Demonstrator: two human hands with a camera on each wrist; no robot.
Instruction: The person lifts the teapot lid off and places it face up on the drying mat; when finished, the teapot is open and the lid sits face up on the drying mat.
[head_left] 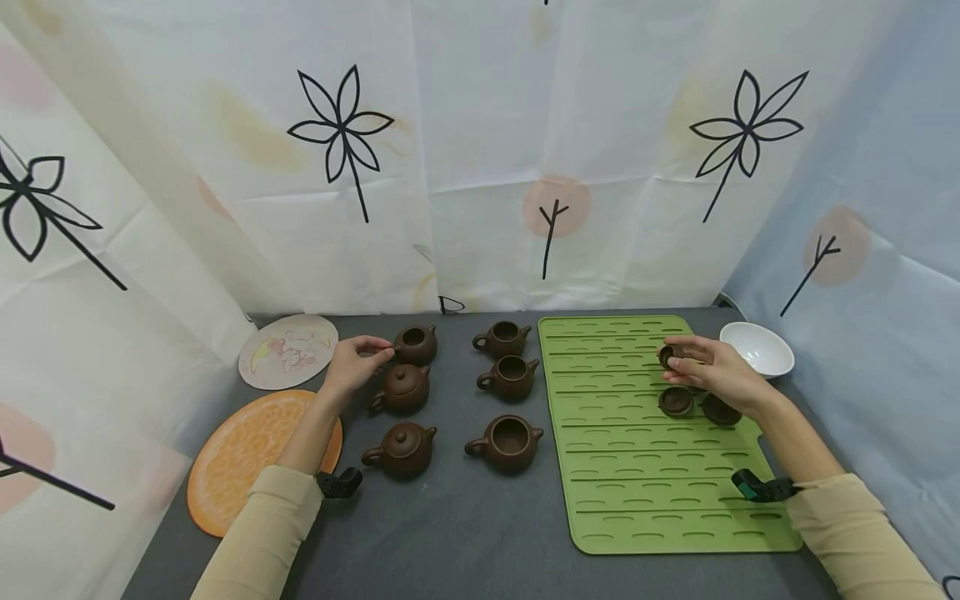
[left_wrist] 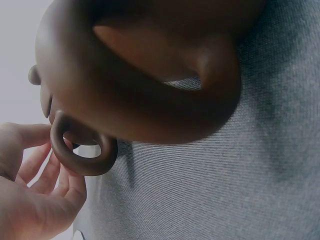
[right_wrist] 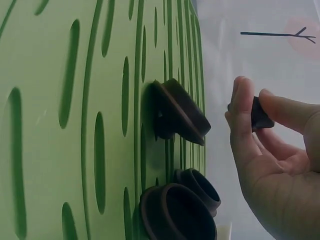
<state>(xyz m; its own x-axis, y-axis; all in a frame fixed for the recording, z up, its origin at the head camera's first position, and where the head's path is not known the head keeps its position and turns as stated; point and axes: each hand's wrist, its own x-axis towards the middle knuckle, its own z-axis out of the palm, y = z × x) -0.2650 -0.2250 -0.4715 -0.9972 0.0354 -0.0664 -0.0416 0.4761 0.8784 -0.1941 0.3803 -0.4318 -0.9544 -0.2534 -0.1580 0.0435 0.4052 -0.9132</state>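
My left hand (head_left: 358, 365) reaches to the far brown teapot (head_left: 415, 344) in the left column, thumb and fingers pinching its handle (left_wrist: 82, 167); this teapot has no lid on. Two lidded teapots, a middle one (head_left: 405, 388) and a near one (head_left: 406, 450), stand in front of it. Above the green mat (head_left: 622, 492), my right hand (head_left: 712, 367) pinches a small brown teapot lid (head_left: 670, 357) between thumb and fingers. Under that hand, more lids lie on the mat, one lid (head_left: 677, 402) upturned beside another lid (head_left: 722, 410); a third lid (right_wrist: 197, 187) shows in the right wrist view.
Three lidless teapots form a second column: a far one (head_left: 504, 339), a middle one (head_left: 509, 378) and a near one (head_left: 508, 443). A white bowl (head_left: 759, 350) stands at the back right. An orange-slice placemat (head_left: 240, 454) and a pale round plate (head_left: 288, 352) lie left.
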